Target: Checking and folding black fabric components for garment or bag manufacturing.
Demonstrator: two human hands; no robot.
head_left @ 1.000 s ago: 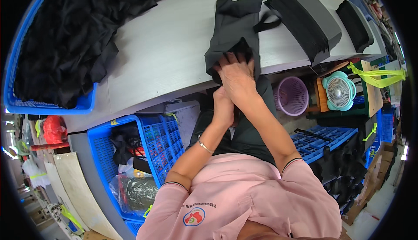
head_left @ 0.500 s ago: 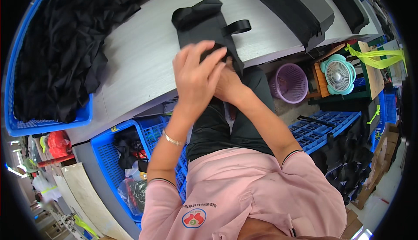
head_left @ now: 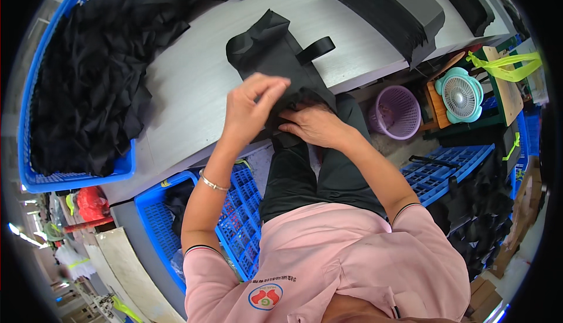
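Observation:
A long black fabric piece (head_left: pixel 284 56) lies on the grey table, its near end hanging over the front edge above my knees. The far end is folded up, and a black strap loop (head_left: pixel 316 50) sticks out from its right side. My right hand (head_left: pixel 316 126) grips the near end, its fingertips partly hidden in the dark folds. Just left of it, my left hand (head_left: pixel 251 105) is raised over the fabric, fingers curled and pressed together. Whatever these fingers may hold is too small or hidden to make out.
A blue basket (head_left: pixel 79 183) heaped with black fabric stands at the table's left. Stacked black pieces (head_left: pixel 404 9) lie at the far right. Below the table are a blue crate (head_left: pixel 153 220), a purple bin (head_left: pixel 396 112) and a turquoise fan (head_left: pixel 461 95).
My left hand has drawn back to the left and closed its spread fingers. My right hand, earlier mostly behind it, now shows on the near end of the fabric, which has shifted slightly nearer.

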